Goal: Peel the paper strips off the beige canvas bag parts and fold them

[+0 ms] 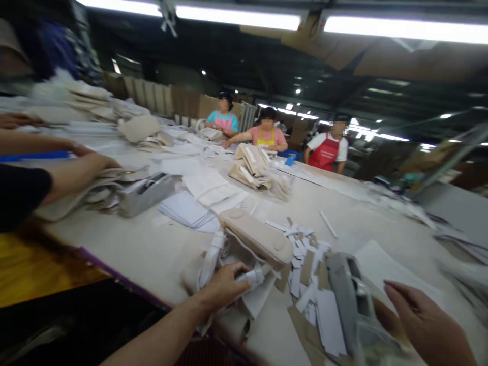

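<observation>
My left hand [225, 285] is closed on a rolled white strap end [254, 276] of a beige fabric piece [254, 235] that lies on the long table [160, 249]. My right hand [427, 320] reaches in from the lower right, fingers curled near a grey tape dispenser [347, 300]; it touches or nearly touches it, and the picture is blurred. Between my hands lies a heap of small white and brown paper slips [305, 259].
A co-worker's arm in a black sleeve [23, 193] rests a hand [82, 170] on fabric pieces at the left, beside a second grey tape dispenser [147, 192]. White paper stacks [188, 208] and beige fabric piles [251, 165] cover the table. Three people stand at the far end.
</observation>
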Action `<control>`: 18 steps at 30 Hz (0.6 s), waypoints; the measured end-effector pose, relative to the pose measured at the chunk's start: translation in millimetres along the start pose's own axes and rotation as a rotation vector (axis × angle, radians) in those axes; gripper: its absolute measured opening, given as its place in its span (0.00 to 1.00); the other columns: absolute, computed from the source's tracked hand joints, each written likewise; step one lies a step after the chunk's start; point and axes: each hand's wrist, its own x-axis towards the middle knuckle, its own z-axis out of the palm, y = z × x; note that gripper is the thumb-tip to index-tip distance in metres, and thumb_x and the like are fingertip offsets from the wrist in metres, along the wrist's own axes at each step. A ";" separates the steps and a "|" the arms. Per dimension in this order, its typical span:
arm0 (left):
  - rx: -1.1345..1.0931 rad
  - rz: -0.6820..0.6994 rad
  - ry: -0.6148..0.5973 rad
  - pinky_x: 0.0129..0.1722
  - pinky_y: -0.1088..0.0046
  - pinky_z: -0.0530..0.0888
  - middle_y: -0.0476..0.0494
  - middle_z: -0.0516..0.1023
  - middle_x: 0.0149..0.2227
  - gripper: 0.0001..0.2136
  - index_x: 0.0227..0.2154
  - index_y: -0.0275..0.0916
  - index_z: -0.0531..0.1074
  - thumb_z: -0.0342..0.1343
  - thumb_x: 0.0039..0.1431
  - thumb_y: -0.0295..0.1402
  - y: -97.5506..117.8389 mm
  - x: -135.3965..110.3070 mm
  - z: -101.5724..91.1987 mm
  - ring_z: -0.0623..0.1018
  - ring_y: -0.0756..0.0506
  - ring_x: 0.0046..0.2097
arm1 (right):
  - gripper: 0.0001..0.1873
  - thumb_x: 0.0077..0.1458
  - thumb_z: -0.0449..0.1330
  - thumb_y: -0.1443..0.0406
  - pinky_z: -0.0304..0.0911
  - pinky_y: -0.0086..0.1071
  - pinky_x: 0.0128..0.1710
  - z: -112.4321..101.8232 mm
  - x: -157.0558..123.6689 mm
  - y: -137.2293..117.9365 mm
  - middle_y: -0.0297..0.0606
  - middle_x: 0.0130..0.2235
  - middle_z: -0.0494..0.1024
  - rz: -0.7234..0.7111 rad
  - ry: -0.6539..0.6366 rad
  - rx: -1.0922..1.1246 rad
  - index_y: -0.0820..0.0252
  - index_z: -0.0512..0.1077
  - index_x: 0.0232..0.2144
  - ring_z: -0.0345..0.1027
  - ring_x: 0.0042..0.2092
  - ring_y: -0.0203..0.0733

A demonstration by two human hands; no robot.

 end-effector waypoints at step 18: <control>0.035 -0.022 -0.037 0.15 0.79 0.62 0.51 0.69 0.24 0.18 0.39 0.37 0.67 0.52 0.49 0.44 -8.9 13.6 -2.8 0.63 0.54 0.18 | 0.26 0.37 0.54 0.45 0.58 0.40 0.42 21.2 -21.9 30.9 0.42 0.30 0.77 0.464 -0.398 0.383 0.61 0.76 0.22 0.68 0.40 0.52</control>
